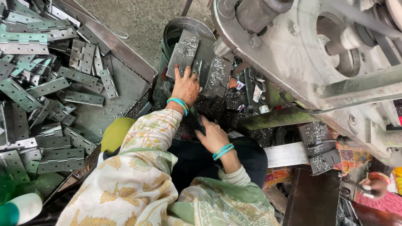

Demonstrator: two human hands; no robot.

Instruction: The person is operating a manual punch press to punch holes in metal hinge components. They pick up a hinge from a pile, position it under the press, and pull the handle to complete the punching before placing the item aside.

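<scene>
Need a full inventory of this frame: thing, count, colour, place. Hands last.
hinges: many, grey metal, heaped on the tray at left
tray: one, grey sheet metal, left
press machine: one, grey, upper right
metal plate: one, grey, strewn with shavings, on the machine bed top centre
bucket: one, grey, behind the plate
metal shavings: scattered, silver, on the bed
bottle: one, white and green, bottom left
other person's hand: one, bottom right edge
bangles: teal, on both wrists
left hand: resting on the plate's near edge
right hand: gripping a dark object, kind unclear
</scene>
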